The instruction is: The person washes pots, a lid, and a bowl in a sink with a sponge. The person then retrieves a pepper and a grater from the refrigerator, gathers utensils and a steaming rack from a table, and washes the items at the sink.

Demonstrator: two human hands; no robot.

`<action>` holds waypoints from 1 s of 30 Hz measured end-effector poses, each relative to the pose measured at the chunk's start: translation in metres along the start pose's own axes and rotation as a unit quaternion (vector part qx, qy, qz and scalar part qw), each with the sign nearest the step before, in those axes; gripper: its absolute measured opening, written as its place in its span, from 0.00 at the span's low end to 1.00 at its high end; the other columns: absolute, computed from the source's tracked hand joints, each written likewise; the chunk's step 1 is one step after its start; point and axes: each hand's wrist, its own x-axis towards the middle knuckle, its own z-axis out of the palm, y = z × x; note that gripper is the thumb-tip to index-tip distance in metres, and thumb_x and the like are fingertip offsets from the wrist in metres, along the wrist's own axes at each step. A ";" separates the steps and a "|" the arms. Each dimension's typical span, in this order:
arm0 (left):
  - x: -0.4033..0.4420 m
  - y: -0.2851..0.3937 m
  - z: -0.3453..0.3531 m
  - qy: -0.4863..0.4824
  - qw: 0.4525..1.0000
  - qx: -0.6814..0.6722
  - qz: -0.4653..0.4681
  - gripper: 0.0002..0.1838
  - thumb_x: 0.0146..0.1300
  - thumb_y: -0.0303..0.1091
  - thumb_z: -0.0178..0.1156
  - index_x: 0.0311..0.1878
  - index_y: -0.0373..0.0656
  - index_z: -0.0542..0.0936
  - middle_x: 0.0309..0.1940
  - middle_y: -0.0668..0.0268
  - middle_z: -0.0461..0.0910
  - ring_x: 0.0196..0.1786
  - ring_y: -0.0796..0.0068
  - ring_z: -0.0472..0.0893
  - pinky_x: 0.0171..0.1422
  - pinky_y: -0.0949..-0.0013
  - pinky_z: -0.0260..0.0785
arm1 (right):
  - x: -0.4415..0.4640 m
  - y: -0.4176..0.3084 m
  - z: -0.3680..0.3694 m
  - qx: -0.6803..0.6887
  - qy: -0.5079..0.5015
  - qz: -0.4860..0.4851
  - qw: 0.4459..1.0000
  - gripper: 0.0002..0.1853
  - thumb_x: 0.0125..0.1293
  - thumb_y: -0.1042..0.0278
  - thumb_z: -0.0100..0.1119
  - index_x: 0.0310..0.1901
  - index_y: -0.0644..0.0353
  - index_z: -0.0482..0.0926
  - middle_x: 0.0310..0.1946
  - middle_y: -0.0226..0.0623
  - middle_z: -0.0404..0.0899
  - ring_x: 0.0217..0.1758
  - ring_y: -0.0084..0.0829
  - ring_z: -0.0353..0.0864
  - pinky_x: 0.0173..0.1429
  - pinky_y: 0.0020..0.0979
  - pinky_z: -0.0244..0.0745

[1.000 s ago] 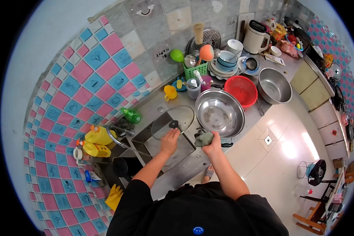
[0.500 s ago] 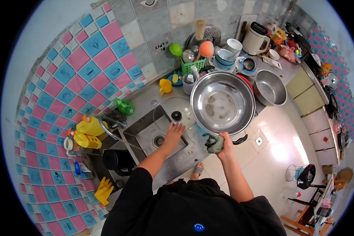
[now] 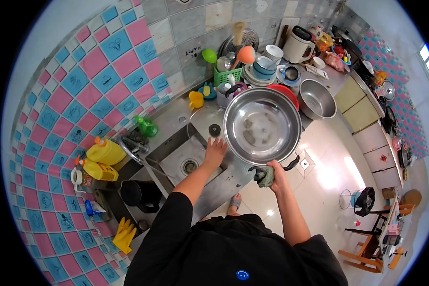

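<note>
My left hand (image 3: 215, 153) reaches over the right rim of the steel sink (image 3: 163, 151), fingers outstretched and holding nothing. Its fingertips are close to the glass lid (image 3: 206, 114) with a black knob, which lies partly over the sink; I cannot tell whether they touch. My right hand (image 3: 278, 177) grips a grey-green cloth (image 3: 263, 177) below a wide stainless steel pan (image 3: 262, 125). The right fingers are at the pan's near rim, beside its black handle (image 3: 291, 162). The pan is tilted, its shiny inside facing me with a few dull spots. What supports it is hidden.
A steel pot (image 3: 317, 99) stands right of the pan, with a red basin (image 3: 286, 95) behind. Bowls (image 3: 264, 68) and a green utensil basket (image 3: 226, 76) line the wall. A black pitcher (image 3: 140, 195), yellow bottles (image 3: 105, 151) and yellow gloves (image 3: 124, 234) are at left.
The view has shifted slightly. My left hand has moved a little forward, towards the lid. The pan is slightly nearer the sink, with my right hand still gripping the cloth at its rim.
</note>
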 end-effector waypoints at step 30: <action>-0.293 -0.145 -0.148 -0.010 0.238 -0.867 -0.438 0.38 0.60 0.70 0.45 0.58 0.46 0.72 0.55 0.57 0.74 0.57 0.49 0.75 0.57 0.38 0.67 | 0.086 0.166 0.086 -0.310 -0.217 0.422 0.824 0.06 0.56 0.67 0.60 0.26 0.60 0.78 0.23 0.33 0.81 0.24 0.28 0.81 0.32 0.31 0.80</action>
